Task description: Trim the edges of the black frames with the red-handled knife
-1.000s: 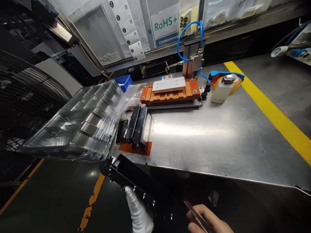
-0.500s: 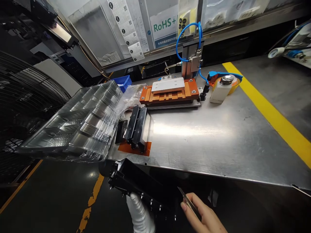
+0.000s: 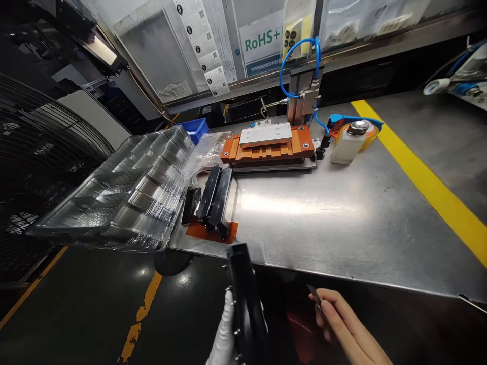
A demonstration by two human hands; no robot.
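Observation:
My left hand [image 3: 223, 332], in a white glove, is closed around a long black plastic part [image 3: 247, 304] in front of the table edge. The part stands nearly upright, with small pins along its sides; its lower end runs out of view. To the right of it, my bare right hand [image 3: 338, 317] pinches a slim metal knife [image 3: 315, 294], its tip pointing up and left, apart from the black part. On the table, two similar black parts [image 3: 216, 200] lie side by side by orange tape [image 3: 194, 232].
An orange fixture [image 3: 270, 147] with a white plate and blue air hose stands at the table's back. Right of it is a white bottle [image 3: 345, 147]. Clear plastic trays [image 3: 125, 187] in film stand at left, a blue bin [image 3: 196, 129] behind. A yellow stripe [image 3: 422, 182] crosses the table.
My left hand has turned the black part from a slanting, sideways pose to nearly upright. My right hand with the knife has moved right, away from the part.

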